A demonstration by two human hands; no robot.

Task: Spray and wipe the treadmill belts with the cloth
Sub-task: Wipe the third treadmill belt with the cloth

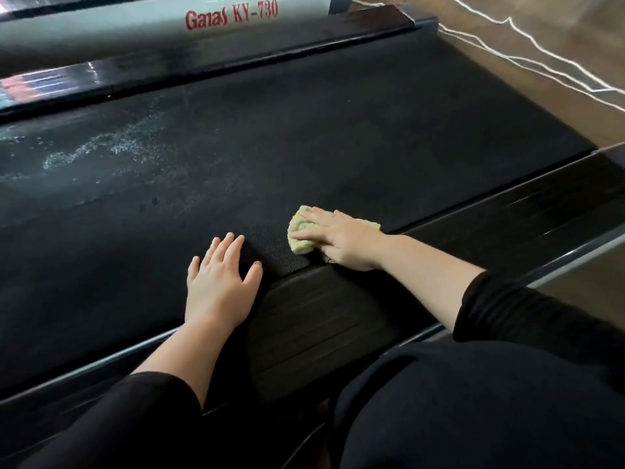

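Evidently the person is leaning over the treadmill belt (pixel 338 130) from its near side, with the two hands working well apart. The left hand (pixel 220 282) is lying flat on the belt, its fingers straight and spread, holding nothing. Judging by the lean, it is propping the body so that the other arm can reach and bear down. The right hand (pixel 338 238) is pressing on the cloth (pixel 299 243) with its fingers laid out over it rather than curled round it, probably to spread the pressure for a wiping stroke. The cloth is sitting on the belt just beside the near side rail (pixel 507 211), to the right of the left hand.

The cloth is showing as a pale yellow, nubbly, bunched wad, partly hidden under the hand, with a strip peeking out past the wrist. Near the hands the belt is looking matt black and finely textured. Farther left, a whitish speckled streak (pixel 111 147) is lying across it, seemingly spray or residue not yet wiped. No spray bottle is showing. Beyond the far side rail (pixel 236 59), a grey housing with red lettering (pixel 230 15) is running along.
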